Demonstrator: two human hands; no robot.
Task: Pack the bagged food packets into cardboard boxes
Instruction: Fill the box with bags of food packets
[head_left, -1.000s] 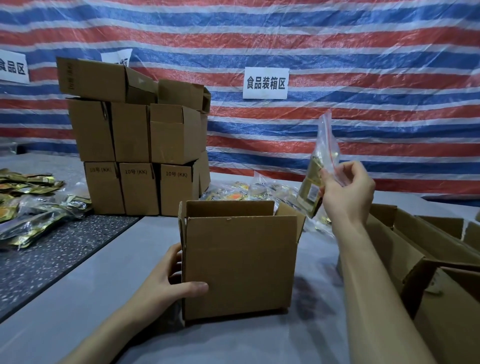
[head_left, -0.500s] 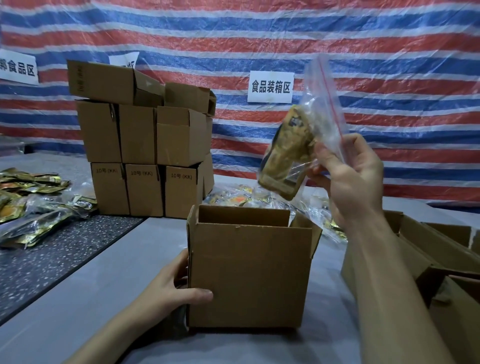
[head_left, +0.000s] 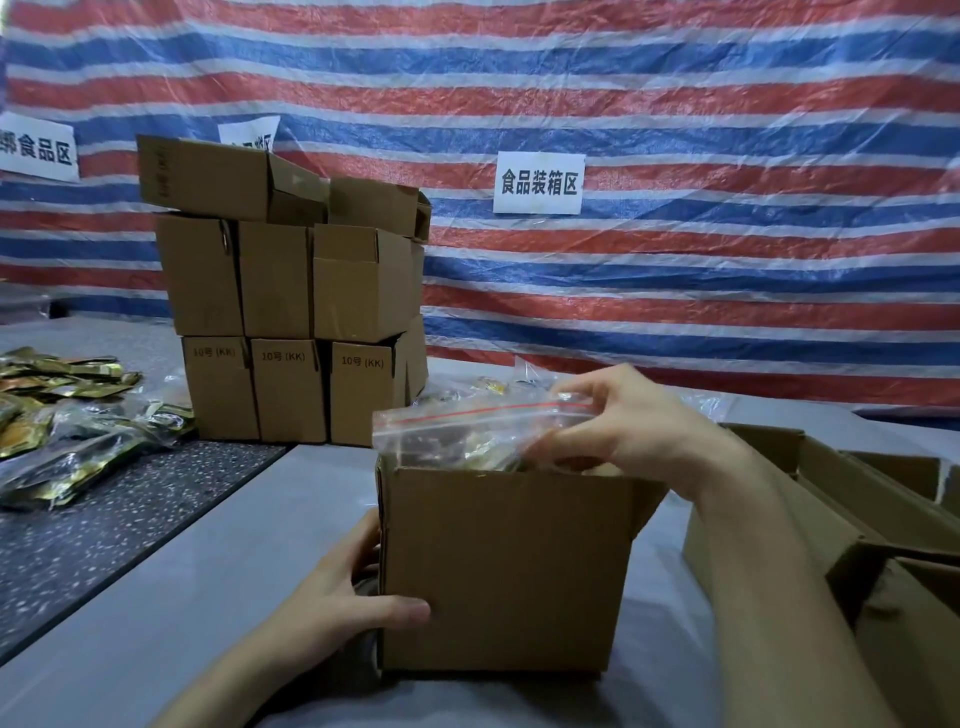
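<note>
Left grip (head_left: 353, 597) clamped on near-left corner of open brown cardboard box (head_left: 498, 566), thumb across front face; box upright on grey surface (head_left: 182, 597). Right grip (head_left: 634, 431) pinching clear zip-top plastic bag of food packets (head_left: 467, 431) nr its red seal line, bag across box mouth, btm part inside. Stacked brown cartons (head_left: 291, 312) behind-left; loose gold packets (head_left: 62, 415) far left.

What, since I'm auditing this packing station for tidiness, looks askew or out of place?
The top cardboard box on the stack lies tilted on its side, overhanging the left edge. The zip bag, held by the right hand, pokes above the open box.
</note>
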